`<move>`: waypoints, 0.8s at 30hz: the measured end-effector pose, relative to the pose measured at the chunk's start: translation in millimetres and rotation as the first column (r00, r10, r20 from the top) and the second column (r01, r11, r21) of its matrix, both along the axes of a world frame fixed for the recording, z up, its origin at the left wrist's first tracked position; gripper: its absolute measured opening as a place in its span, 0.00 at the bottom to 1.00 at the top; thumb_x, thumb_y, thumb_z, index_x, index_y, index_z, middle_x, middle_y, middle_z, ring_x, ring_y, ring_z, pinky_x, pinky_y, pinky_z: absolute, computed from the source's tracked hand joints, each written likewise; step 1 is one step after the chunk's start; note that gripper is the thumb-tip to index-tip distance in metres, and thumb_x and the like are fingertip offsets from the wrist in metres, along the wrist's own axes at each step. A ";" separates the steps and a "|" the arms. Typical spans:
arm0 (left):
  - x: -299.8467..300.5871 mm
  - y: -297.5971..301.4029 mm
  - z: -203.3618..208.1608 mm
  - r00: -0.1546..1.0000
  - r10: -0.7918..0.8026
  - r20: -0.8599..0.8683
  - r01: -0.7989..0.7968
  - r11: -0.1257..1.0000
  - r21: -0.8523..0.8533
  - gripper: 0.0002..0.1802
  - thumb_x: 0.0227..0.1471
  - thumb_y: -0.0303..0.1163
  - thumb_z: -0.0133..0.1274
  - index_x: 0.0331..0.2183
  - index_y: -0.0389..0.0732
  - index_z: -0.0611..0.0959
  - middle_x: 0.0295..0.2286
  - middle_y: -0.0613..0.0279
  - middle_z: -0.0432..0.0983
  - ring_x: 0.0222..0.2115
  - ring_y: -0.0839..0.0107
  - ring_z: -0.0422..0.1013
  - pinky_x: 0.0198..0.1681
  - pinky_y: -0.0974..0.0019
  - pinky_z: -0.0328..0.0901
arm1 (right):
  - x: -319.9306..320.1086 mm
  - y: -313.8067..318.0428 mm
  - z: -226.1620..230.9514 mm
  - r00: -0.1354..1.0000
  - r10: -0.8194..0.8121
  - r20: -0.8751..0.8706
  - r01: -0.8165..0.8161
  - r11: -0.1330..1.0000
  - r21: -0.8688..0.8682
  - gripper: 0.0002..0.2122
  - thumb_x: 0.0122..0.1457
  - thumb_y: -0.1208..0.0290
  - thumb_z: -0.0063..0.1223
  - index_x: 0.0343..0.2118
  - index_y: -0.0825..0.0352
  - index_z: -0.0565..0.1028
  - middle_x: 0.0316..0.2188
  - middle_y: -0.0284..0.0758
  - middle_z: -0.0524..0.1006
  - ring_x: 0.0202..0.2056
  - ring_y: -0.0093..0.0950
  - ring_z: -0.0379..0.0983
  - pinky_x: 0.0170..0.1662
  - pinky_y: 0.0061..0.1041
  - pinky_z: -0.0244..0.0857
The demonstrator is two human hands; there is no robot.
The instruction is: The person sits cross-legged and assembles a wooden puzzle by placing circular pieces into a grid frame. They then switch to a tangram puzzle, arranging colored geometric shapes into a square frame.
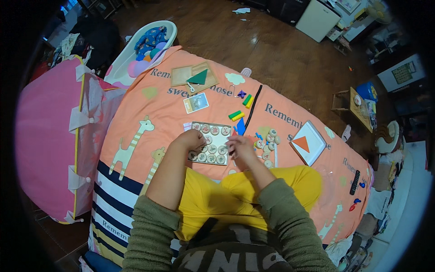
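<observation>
A shallow white box (216, 145) lies in front of my crossed legs, with rows of round wooden Chinese chess pieces (211, 158) in it. Over its left side is my left hand (192, 139), its fingers curled in; whatever they may hold is hidden. At the box's right edge my right hand (241, 147) has its fingers bent together, and I cannot make out anything in them. Beyond that hand, more loose chess pieces (271, 138) lie in a heap on the bedspread, with small blue bits among them.
The orange bedspread (181, 115) carries wooden boards (182, 75) with a green triangle (198, 77), a picture card (195, 103), green and yellow blocks (236, 115), a black strip (254, 106), and a white tray (312, 152) with an orange triangle. A pink play tent (50, 140) stands left.
</observation>
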State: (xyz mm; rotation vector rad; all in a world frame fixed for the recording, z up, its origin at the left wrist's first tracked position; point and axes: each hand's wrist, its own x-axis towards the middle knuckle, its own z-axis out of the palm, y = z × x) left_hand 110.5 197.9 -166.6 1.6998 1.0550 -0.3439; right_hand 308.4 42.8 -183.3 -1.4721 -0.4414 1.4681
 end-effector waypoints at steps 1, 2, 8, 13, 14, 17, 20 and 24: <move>3.6 -3.0 2.7 0.997 -0.021 -0.076 0.021 1.000 0.000 0.10 0.54 0.29 0.52 0.25 0.35 0.82 0.21 0.64 0.78 0.21 0.75 0.72 0.28 0.69 0.68 | 26.1 -4.0 9.4 0.998 -0.051 0.033 0.051 0.999 0.003 0.14 0.58 0.84 0.36 0.45 0.73 0.72 0.34 0.37 0.78 0.25 0.23 0.74 0.23 0.19 0.65; -7.3 -0.3 -8.4 0.993 -0.066 -0.097 0.073 0.994 0.075 0.11 0.54 0.30 0.51 0.25 0.34 0.83 0.21 0.61 0.78 0.19 0.74 0.72 0.28 0.67 0.68 | 47.2 -5.0 18.7 0.990 -0.081 0.118 0.083 0.997 -0.008 0.13 0.58 0.84 0.37 0.44 0.72 0.72 0.34 0.37 0.78 0.26 0.23 0.74 0.24 0.19 0.66; 2.9 3.7 -3.6 0.980 -0.070 -0.186 0.108 0.973 0.205 0.11 0.47 0.35 0.54 0.28 0.38 0.84 0.27 0.51 0.80 0.28 0.59 0.76 0.33 0.59 0.69 | 145.5 -53.8 -17.0 0.515 0.174 0.839 -0.123 0.984 -0.129 0.12 0.56 0.78 0.50 0.44 0.70 0.72 0.28 0.38 0.75 0.31 0.26 0.74 0.35 0.23 0.68; 9.9 -14.1 22.0 0.994 -0.047 -0.098 0.070 0.965 0.254 0.15 0.50 0.39 0.51 0.32 0.38 0.84 0.32 0.47 0.79 0.35 0.53 0.75 0.39 0.55 0.69 | 83.5 -34.5 8.5 0.176 0.427 0.887 -0.269 0.887 -0.374 0.15 0.54 0.69 0.55 0.46 0.62 0.73 0.44 0.41 0.72 0.39 0.43 0.74 0.39 0.39 0.71; 11.1 -15.0 15.7 0.996 -0.029 -0.089 0.055 0.950 0.308 0.15 0.52 0.40 0.51 0.31 0.38 0.83 0.32 0.48 0.79 0.34 0.53 0.75 0.38 0.55 0.69 | 78.8 -32.1 2.9 0.112 0.493 0.863 -0.272 0.850 -0.450 0.15 0.55 0.69 0.54 0.46 0.62 0.72 0.43 0.41 0.72 0.39 0.43 0.74 0.39 0.39 0.71; 18.3 -11.6 24.9 0.993 0.070 -0.099 -0.027 0.924 0.382 0.15 0.53 0.40 0.51 0.32 0.39 0.82 0.32 0.51 0.79 0.34 0.55 0.75 0.38 0.56 0.68 | 80.8 -32.9 -12.3 0.026 0.479 0.877 -0.242 0.855 -0.459 0.13 0.55 0.69 0.52 0.44 0.65 0.71 0.39 0.42 0.72 0.38 0.41 0.75 0.38 0.40 0.70; 9.8 -1.1 18.3 0.970 0.241 -0.005 -0.223 0.903 0.367 0.09 0.52 0.35 0.53 0.32 0.40 0.81 0.29 0.59 0.80 0.31 0.67 0.75 0.36 0.64 0.68 | 72.9 -27.1 -8.8 0.106 0.265 0.958 -0.228 0.945 -0.235 0.14 0.55 0.70 0.54 0.43 0.67 0.70 0.38 0.44 0.73 0.37 0.44 0.75 0.38 0.40 0.70; 1.5 3.4 9.9 0.976 0.213 -0.042 -0.186 0.921 0.341 0.10 0.52 0.38 0.52 0.33 0.44 0.82 0.32 0.56 0.80 0.33 0.61 0.76 0.37 0.60 0.68 | 21.2 -8.4 17.0 0.443 0.114 0.889 -0.335 0.941 0.047 0.13 0.54 0.69 0.57 0.40 0.69 0.71 0.38 0.45 0.73 0.37 0.46 0.73 0.39 0.39 0.68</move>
